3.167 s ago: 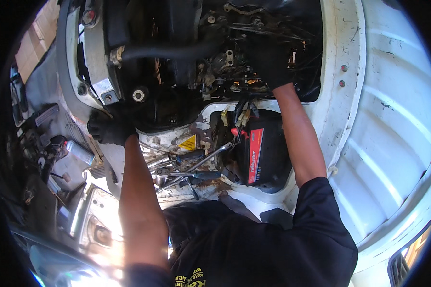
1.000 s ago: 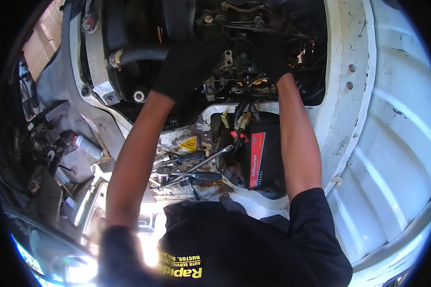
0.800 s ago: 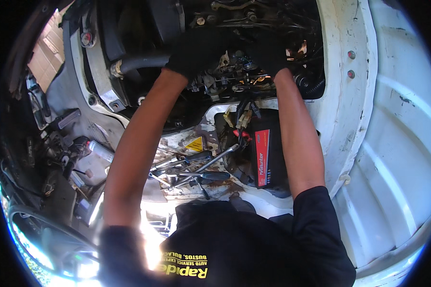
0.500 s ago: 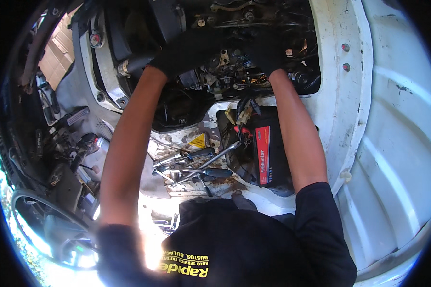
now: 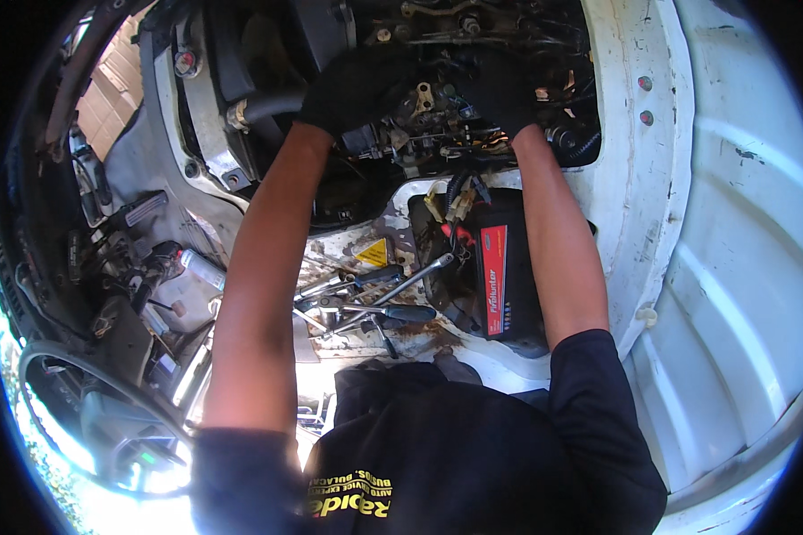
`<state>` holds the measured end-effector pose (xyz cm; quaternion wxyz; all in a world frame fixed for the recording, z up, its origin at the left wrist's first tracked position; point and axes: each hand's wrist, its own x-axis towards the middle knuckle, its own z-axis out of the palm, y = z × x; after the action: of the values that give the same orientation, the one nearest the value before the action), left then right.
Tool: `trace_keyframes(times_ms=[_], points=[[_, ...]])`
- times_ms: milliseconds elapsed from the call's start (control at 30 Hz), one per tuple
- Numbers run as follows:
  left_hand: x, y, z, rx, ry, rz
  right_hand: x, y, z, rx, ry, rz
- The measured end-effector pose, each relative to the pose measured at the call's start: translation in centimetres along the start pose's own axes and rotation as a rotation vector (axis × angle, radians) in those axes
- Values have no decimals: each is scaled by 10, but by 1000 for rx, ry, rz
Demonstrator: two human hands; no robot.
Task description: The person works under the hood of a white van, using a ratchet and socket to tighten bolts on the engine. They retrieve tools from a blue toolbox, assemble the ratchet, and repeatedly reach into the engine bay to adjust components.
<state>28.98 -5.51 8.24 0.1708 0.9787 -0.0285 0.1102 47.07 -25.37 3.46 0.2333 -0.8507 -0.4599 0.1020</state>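
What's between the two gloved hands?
In the head view, a pale metal bracket with holes shows between the left hand and the right hand, amid other metal parts.

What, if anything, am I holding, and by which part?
Can't tell: your left hand and right hand, both black-gloved, blend into the dark engine parts.

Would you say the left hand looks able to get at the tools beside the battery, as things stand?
Probably yes: the left hand is among the engine parts, but the tools lie uncovered beside its forearm.
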Motion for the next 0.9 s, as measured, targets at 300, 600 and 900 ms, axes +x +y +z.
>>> trace_keyframes(times_ms=[300, 600, 900], points=[[0, -1, 1, -33, 32, 13, 1, 13, 13, 68, 16, 36], [1, -1, 4, 8, -15, 11, 1, -4, -4, 32, 33, 100], [1, 1, 1, -2, -9, 13, 1, 10, 9, 34, 28, 73]])
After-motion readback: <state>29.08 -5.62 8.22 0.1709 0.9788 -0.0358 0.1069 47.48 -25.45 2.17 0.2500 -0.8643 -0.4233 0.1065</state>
